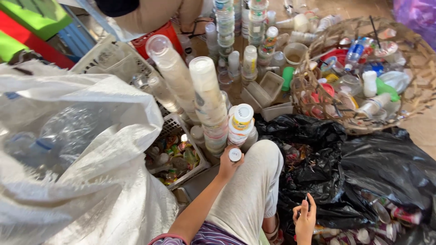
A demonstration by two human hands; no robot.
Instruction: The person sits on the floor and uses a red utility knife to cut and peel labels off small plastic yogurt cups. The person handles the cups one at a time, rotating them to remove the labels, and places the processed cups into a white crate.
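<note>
A big white woven sack (68, 149) of bottles fills my left; black rubbish bags (354, 168) spill open on my right, a woven basket (408, 90) of sorted plastic beyond. Stacked cups (206, 97) rise ahead, nested to save room. My left hand (229, 165) clasps a small white-lidded cup (235, 154) beside the nearest stack; my right hand (305, 218), fingers curled around something dark I cannot identify, hovers over the bags.
</note>
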